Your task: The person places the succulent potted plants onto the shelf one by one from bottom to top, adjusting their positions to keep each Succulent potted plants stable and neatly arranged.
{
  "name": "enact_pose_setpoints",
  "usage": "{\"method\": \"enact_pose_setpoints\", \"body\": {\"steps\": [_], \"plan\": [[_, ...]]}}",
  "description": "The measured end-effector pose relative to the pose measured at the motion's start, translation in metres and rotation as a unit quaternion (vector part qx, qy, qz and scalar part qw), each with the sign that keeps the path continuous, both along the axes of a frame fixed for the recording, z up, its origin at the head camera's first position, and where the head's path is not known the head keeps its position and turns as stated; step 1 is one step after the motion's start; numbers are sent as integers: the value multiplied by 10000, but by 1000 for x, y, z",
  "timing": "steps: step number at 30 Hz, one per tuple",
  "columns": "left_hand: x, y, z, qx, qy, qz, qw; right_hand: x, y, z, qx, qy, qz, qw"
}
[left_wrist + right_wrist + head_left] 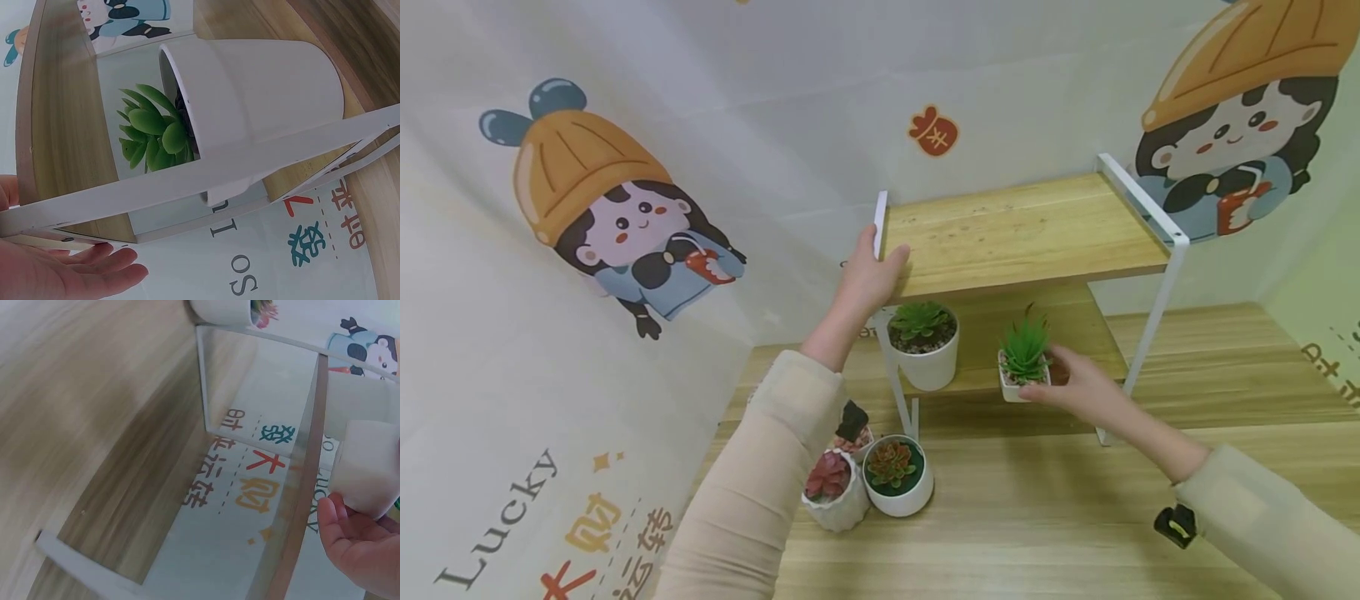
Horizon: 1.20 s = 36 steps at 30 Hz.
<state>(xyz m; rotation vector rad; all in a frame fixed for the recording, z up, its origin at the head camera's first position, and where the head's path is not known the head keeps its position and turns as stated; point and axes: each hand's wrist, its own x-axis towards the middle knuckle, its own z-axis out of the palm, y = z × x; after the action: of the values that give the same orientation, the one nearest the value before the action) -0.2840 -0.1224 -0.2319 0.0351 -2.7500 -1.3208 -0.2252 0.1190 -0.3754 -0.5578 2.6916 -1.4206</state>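
Note:
A two-tier wooden shelf with white metal side frames stands ahead. My left hand grips the top board's left end, thumb over the board and fingers outside the frame, as the left wrist view also shows. On the lower tier, by the left frame, sits a large white pot with a green succulent. My right hand pinches a small white square pot holding a spiky green plant. That pot is at the lower tier's front edge, right of the larger one.
Left of the shelf, a round white pot with a reddish-green succulent stands beside a textured white pot with a red succulent. Behind them is another pot with pinkish stones, partly hidden by the left sleeve. A printed cloth hangs behind.

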Motion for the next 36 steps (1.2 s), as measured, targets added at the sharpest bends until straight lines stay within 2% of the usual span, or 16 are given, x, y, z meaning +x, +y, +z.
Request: {"method": "enact_pose_setpoints", "body": {"steps": [6,14,28,36], "plan": [[1,1,1,-11,45,-16,10000,-16,-12,1,-146,-50,57,9999],[1,3,2,-69,79,-13,9999,-27,-17,0,-50,-44,13,10000],[1,1,1,-60,29,68,10000,-34,-23,-5,-417,-240,199,9986],[0,0,0,-109,30,88,9999,-33,-24,-5,-439,-251,291,9983]]}}
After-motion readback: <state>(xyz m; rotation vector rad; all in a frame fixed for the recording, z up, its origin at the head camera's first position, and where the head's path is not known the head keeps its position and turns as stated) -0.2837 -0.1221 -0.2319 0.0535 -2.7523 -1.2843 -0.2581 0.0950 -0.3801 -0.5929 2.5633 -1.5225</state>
